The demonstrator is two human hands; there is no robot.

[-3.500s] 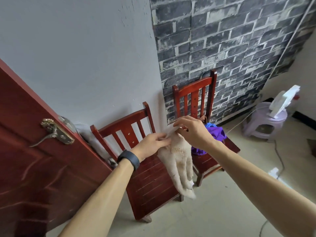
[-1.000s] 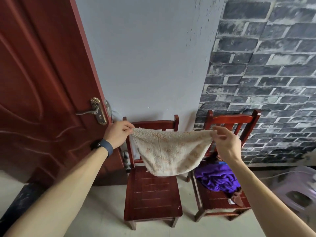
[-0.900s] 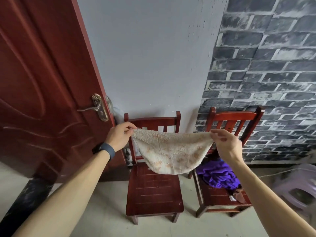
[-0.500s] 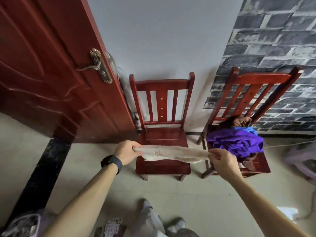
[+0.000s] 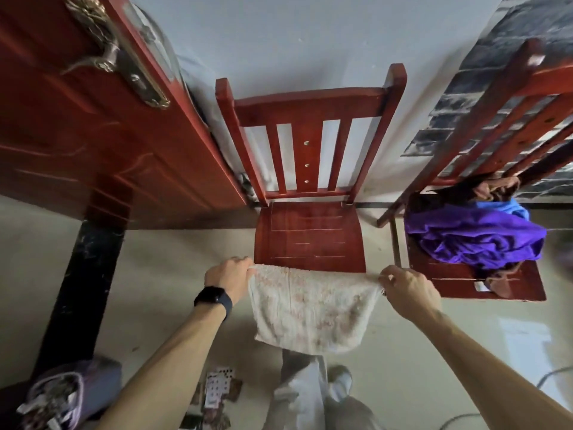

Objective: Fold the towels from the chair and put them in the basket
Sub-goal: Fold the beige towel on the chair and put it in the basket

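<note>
A cream towel (image 5: 310, 308) with faint orange pattern hangs spread out just in front of the left red chair (image 5: 310, 240). My left hand (image 5: 229, 277) pinches its upper left corner and my right hand (image 5: 409, 290) pinches its upper right corner. The towel's top edge lies level with the chair seat's front edge. On the right red chair (image 5: 508, 283) sits a heap of towels: a purple one (image 5: 477, 237), a blue one (image 5: 508, 209) and brown ones (image 5: 499, 189). A lilac basket-like container (image 5: 62, 395) stands on the floor at lower left.
A red door (image 5: 77, 125) with a brass handle (image 5: 114, 54) stands open at the left, against the grey wall. Loose cards (image 5: 217, 389) lie on the floor by my legs and shoe (image 5: 313, 395). A cable (image 5: 552, 377) runs at lower right.
The view has tilted downward and come closer to the chairs. My hands have lowered the towel to the left chair's front edge, and it now hangs flat and spread instead of stretched into a thin strip.
</note>
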